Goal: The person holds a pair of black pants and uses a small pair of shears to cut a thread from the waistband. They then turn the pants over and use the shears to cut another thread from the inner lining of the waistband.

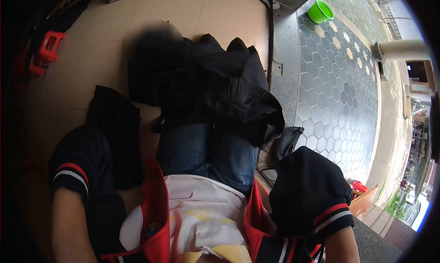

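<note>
Neither of my hands shows. Both forearms run down out of the bottom edge, my left forearm (71, 221) at the left and my right forearm (343, 244) at the right, below navy sleeves with red and white stripes. Across my knees, over my blue jeans (183, 148), lies a heap of black cloth (238, 100) with a gathered, elastic-looking band. Another dark piece of cloth (113, 116) lies to the left. I wear a white shirt (206, 203) under an open red garment (156, 208). A round blurred patch covers part of the heap's far left end.
A metal door sill (283, 66) divides the beige tiled floor (160, 8) from grey hexagonal paving (330, 98) outside at the right. A green bucket (320, 12) stands out there. Red plastic stools (49, 46) are at the far left. A pale column (403, 50) rises outside.
</note>
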### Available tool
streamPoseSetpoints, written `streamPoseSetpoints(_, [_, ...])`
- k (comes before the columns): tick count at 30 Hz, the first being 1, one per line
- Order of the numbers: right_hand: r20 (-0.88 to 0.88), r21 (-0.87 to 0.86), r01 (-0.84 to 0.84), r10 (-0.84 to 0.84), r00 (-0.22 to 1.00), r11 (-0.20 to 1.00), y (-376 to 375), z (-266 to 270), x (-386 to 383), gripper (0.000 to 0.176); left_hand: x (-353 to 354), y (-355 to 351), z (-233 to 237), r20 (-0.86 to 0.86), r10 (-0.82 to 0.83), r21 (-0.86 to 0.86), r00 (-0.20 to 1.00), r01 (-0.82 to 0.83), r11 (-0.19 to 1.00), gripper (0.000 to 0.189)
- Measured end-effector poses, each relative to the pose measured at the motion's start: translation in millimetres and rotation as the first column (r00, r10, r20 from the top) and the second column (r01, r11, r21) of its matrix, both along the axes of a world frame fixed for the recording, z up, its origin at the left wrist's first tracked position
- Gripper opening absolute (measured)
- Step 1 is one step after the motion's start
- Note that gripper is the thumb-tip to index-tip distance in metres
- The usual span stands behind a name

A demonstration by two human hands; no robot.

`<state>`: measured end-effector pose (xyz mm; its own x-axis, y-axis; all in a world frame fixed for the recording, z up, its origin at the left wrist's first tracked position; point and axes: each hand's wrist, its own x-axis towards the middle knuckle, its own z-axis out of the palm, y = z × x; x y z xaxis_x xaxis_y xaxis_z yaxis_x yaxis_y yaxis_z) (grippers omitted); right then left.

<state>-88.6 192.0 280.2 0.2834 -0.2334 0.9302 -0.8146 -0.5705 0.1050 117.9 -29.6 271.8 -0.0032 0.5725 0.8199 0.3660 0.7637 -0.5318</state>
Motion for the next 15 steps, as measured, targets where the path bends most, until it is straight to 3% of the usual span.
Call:
streamPoseSetpoints(3, [0.070, 0.101, -0.128, 0.122, 0.990, 0.987, 4, -7, -10, 0.030, -5, -3, -14, -0.082, 0.011, -0.079, 0.997, -0.017, 0.997, 0.028])
streamPoseSetpoints(5, [0.194, 0.203, -0.304, 0.266, 0.944, 0.931, 1, -15, -22, 0.028, -8, 2, -28, -0.112, 0.005, -0.103, 0.994, -0.016, 0.995, 0.028])
streamPoseSetpoints(6, [0.288, 0.285, -0.412, 0.332, 0.898, 0.865, 8, -19, -29, 0.027, -17, 2, -44, -0.130, -0.320, -0.090, 0.939, 0.310, 0.946, 0.029])
streamPoseSetpoints(7, [0.384, 0.360, -0.514, 0.378, 0.842, 0.779, 16, -28, -37, 0.026, -24, 2, -59, -0.151, -0.610, -0.083, 0.778, 0.605, 0.792, 0.032])
streamPoseSetpoints(8, [0.440, 0.023, -0.685, 0.608, 0.661, 0.728, -6, -44, -40, 0.008, -29, -1, -71, -0.154, -0.610, -0.084, 0.777, 0.605, 0.792, 0.032])
streamPoseSetpoints(9, [0.390, -0.319, -0.759, 0.808, 0.441, 0.568, -38, -64, -47, 0.020, -50, -6, -72, -0.364, -0.297, 0.002, 0.883, 0.320, 0.947, 0.027])
streamPoseSetpoints(10, [0.507, -0.254, -0.760, 0.752, 0.422, 0.598, -47, -75, -55, 0.022, -49, -10, -89, -0.518, 0.057, 0.153, 0.853, 0.027, 0.988, 0.023])
streamPoseSetpoints(11, [0.616, -0.281, -0.770, 0.723, 0.313, 0.573, -45, -97, -67, 0.020, -57, -12, -105, -0.434, -0.115, 0.264, 0.894, 0.248, 0.932, 0.019])
streamPoseSetpoints(12, [0.752, -0.137, -0.717, 0.543, 0.373, 0.683, -53, -120, -82, 0.015, -71, -14, -119, -0.367, -0.300, 0.382, 0.880, 0.437, 0.814, 0.015])
streamPoseSetpoints(13, [0.864, -0.077, -0.516, 0.315, 0.392, 0.853, -69, -145, -78, 0.012, -87, -18, -136, -0.196, -0.205, 0.625, 0.959, 0.283, 0.727, 0.018])
streamPoseSetpoints(14, [0.825, 0.084, -0.185, 0.036, 0.564, 0.979, -89, -175, -81, 0.023, -97, -30, -148, 0.240, -0.238, 0.781, 0.941, -0.042, 0.623, 0.015])
streamPoseSetpoints(15, [0.919, 0.363, -0.404, -0.251, 0.305, 0.840, -94, -172, -81, 0.015, -116, -31, -153, 0.464, -0.344, 0.875, 0.816, -0.361, 0.323, 0.028])
